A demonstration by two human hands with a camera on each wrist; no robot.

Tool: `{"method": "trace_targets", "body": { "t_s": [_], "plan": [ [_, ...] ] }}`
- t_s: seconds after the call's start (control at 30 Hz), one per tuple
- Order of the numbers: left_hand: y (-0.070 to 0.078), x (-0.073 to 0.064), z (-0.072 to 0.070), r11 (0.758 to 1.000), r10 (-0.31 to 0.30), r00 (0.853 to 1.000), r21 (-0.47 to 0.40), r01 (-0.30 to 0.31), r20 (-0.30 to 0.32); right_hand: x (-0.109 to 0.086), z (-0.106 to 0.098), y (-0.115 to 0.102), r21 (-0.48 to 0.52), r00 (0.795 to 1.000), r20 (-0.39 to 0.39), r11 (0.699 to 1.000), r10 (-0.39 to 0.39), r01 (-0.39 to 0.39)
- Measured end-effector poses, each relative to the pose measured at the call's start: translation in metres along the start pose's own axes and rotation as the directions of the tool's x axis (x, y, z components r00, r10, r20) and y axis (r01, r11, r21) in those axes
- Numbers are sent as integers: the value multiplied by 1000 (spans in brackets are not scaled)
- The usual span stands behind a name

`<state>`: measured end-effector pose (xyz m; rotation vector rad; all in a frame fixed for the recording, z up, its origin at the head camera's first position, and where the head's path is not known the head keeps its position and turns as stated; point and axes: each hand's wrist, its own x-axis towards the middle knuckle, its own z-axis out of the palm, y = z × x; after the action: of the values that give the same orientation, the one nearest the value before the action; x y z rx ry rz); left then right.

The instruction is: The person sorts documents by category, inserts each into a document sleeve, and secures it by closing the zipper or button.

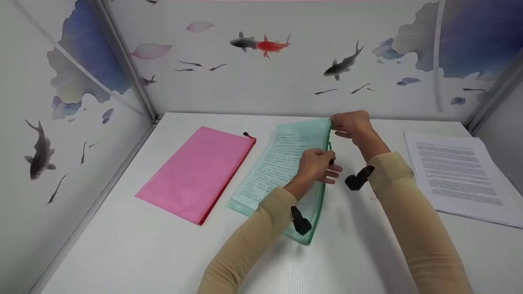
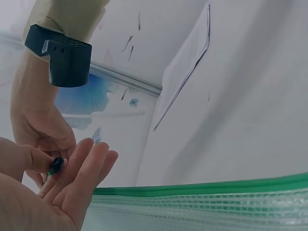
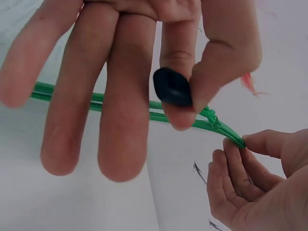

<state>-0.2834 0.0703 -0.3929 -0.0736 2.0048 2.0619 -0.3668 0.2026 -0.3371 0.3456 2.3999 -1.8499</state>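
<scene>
A translucent green zip document bag (image 1: 264, 181), with printed sheets showing through it, lies at mid-table, its zipper edge raised on the right. My left hand (image 1: 314, 165) pinches the bag's black zipper pull (image 3: 172, 87) between thumb and forefinger, the other fingers stretched out. At the far corner, my right hand (image 1: 352, 125) pinches the end of the green zipper (image 3: 236, 139). In the right wrist view the pull's green cord and the two zipper rows run toward that pinched end.
Left of the green bag lies a pink zip bag (image 1: 196, 171) with a red zipper edge. A stack of printed paper (image 1: 457, 175) is at the right of the white table (image 1: 122, 253). Panels (image 1: 261, 90) painted with fish stand behind and beside it.
</scene>
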Motion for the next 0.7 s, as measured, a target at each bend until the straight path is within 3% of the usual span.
{"method": "trace_targets", "body": {
  "t_s": [0.23, 0.7],
  "plan": [
    [-5, -8, -8, 1000, -24, 999, 13, 24, 39, 1, 1, 1, 44, 999, 34, 999, 21, -22],
    [-16, -28, -24, 997, -63, 993, 43, 59, 104, 2, 4, 0, 144, 1000, -4, 990, 1, -1]
  ]
}}
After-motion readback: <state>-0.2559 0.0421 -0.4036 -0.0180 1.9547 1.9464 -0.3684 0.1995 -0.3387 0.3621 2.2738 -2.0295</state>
